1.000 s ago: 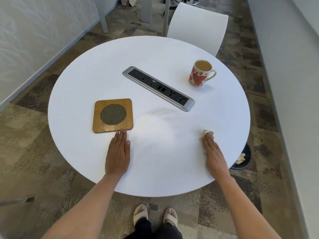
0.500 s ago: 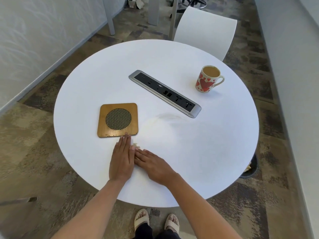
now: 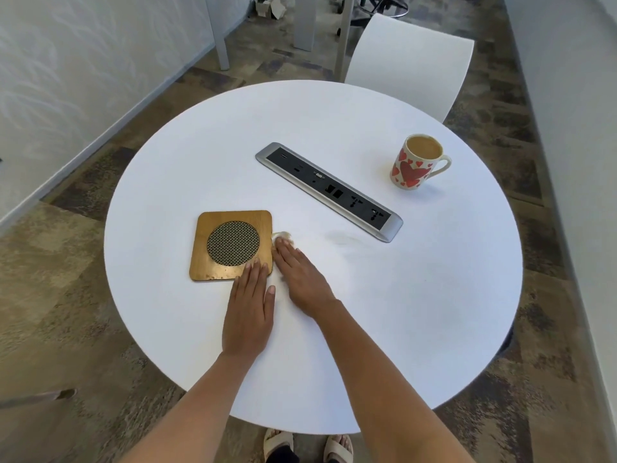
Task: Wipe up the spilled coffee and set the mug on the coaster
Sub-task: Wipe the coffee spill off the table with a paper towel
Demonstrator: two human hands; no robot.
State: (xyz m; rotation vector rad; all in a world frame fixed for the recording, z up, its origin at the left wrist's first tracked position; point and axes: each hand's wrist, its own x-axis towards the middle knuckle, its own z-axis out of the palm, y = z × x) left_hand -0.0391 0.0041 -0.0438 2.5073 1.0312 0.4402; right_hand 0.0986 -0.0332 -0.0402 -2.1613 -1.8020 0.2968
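Note:
A white mug with red hearts, full of milky coffee, stands upright at the far right of the round white table. A square wooden coaster with a mesh centre lies at the near left. My left hand rests flat, fingertips on the coaster's near right corner. My right hand presses a crumpled stained tissue onto the table just right of the coaster. A faint coffee smear shows further right.
A silver power strip with black sockets is set diagonally into the table's middle. A white chair stands behind the table. My sandalled feet are below the near edge. A wall runs along the right.
My right hand swept the tissue from the right side of the table leftward, then forward along the coaster's right edge. My left hand slid slightly onto the coaster's corner.

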